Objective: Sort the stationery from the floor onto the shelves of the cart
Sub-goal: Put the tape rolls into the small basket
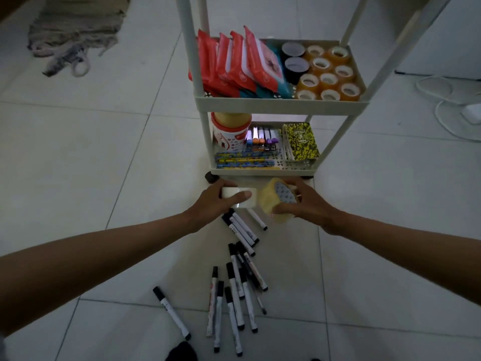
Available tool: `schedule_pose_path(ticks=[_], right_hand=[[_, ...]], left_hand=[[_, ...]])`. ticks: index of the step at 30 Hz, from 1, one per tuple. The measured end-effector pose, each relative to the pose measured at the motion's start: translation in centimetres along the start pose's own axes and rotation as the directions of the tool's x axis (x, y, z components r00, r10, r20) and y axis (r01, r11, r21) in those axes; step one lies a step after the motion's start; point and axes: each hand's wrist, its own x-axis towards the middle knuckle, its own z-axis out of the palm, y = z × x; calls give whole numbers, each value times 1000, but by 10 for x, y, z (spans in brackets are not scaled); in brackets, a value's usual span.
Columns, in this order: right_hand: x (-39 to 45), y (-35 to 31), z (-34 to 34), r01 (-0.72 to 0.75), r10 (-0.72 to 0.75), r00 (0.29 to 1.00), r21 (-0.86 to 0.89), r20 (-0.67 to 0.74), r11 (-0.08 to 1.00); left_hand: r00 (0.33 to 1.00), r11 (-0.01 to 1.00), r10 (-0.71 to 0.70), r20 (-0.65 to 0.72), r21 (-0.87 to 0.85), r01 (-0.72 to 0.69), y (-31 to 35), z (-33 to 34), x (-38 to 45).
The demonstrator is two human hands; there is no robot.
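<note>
My left hand grips a white tape roll just in front of the cart's bottom edge. My right hand holds a yellowish clear tape roll beside it, its hole facing me. Both rolls hover above the floor. Several black-and-white markers lie scattered on the tiles below my arms. The white cart stands ahead. Its middle shelf carries red packets, two black tape rolls and several amber tape rolls.
The bottom shelf holds a red-and-white jar, pens, pencils and yellow-patterned notebooks. A rag lies at the far left. White cables and a plug sit on the floor at the right.
</note>
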Motion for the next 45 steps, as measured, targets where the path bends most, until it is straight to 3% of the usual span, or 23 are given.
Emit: schedule_pose_path(ticks=[4,10,14,19,26,34,45], right_hand=[[-15,-7,8,-23,24,998,15,-53,1000],[-79,-59,-3,-111,111,993,23,37,994],[-147,-116,-7,-188,189,982,133,2,973],[-239,-229,-19,-123,154,983,267,-102,956],[-337,-398,-66,-77,143,972,326,-184,942],[-381,-549,-121,-47,114,972,302,-208,952],[-393,-645,-175,-36,106,946,226,-308,973]], left_hand=[[991,998,-59,-120,-25,56,6,5,-21],[972,990,-140,-190,-57,131,51,-5,-83],[960,957,-226,-167,-222,187,110,-13,-143],[939,903,-296,-175,-372,216,213,-35,-223],[928,923,-281,-243,-332,193,374,-92,-323],[944,962,-174,-280,-254,102,527,-175,-361],[956,981,-153,-250,-155,117,632,-226,-380]])
